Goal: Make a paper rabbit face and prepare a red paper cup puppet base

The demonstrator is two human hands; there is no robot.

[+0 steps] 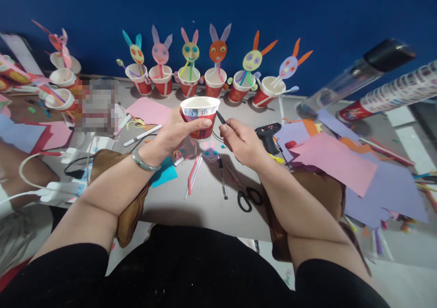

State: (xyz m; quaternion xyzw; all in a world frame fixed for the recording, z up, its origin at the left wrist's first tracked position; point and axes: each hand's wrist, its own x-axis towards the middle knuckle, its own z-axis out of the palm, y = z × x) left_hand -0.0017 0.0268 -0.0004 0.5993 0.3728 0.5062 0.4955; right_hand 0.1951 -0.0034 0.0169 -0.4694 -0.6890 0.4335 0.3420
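My left hand [174, 133] is wrapped around a red paper cup [199, 113], thumb across its front and fingers behind, holding it upright above the table [201, 204]. My right hand [241, 139] pinches a slim dark tool [221, 118] between thumb and fingers; whether it is a pen or a blade I cannot tell. Its tip points at the cup's side just below the rim, but I can't make out if it touches.

I judge the step in hand to be working that tip on the cup wall. The move calls for a firm left hold that doesn't crush the paper, the tip set on the right spot, and my left fingers clear of its path.

Below the cup lies a purple paper face [210, 154], with straws [190, 180], a clear pen [223, 177] and black-handled scissors [245, 202] nearer me. A glue gun [268, 136] lies just beyond my right wrist, and pink paper [341, 160] farther right. Behind the cup, against the blue wall [280, 7], six cups [215, 85] with rabbit-eared faces stand in a row.
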